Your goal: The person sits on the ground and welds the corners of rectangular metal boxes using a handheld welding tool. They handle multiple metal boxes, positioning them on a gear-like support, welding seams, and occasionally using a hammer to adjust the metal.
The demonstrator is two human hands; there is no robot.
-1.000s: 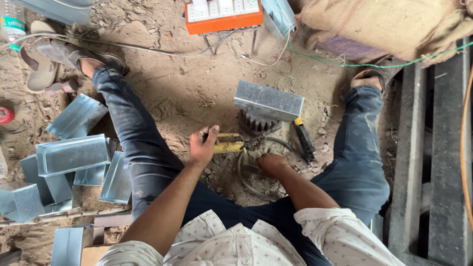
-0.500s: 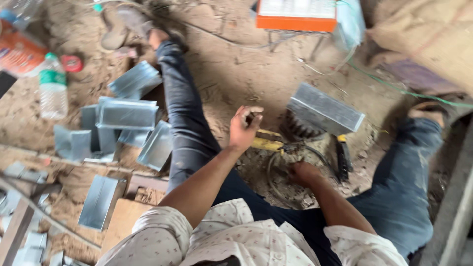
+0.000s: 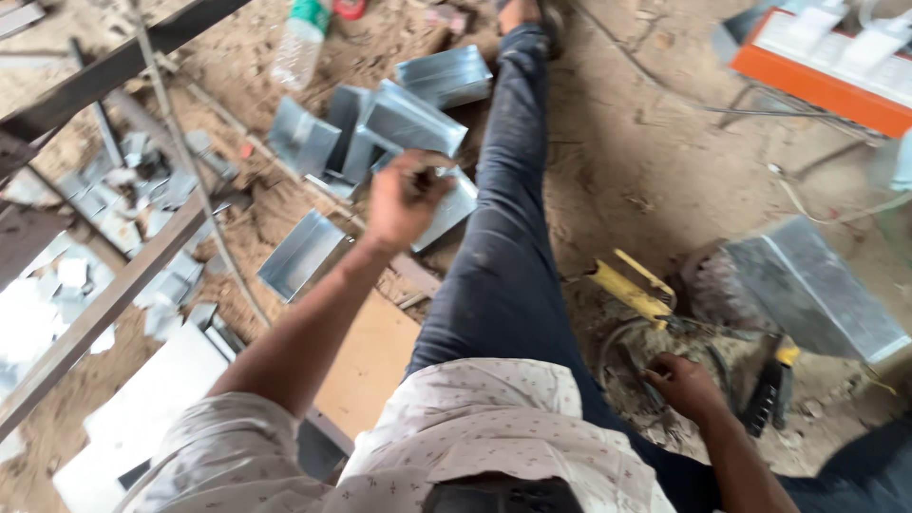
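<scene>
Reaching out over the left leg, the left hand hangs above a heap of shiny metal boxes on the sandy ground. Its fingers are curled, but I cannot tell if it holds anything small. The right hand rests low between the legs, fingers bent on a loop of wire, just beside the yellow-handled pliers. A bigger metal box lies near it, and a dark tool with a yellow end too. I think this is the picking-up step: a box from the heap looks like the thing wanted. The next move needs the left hand to open, go down, and grab one box by its edge.
</scene>
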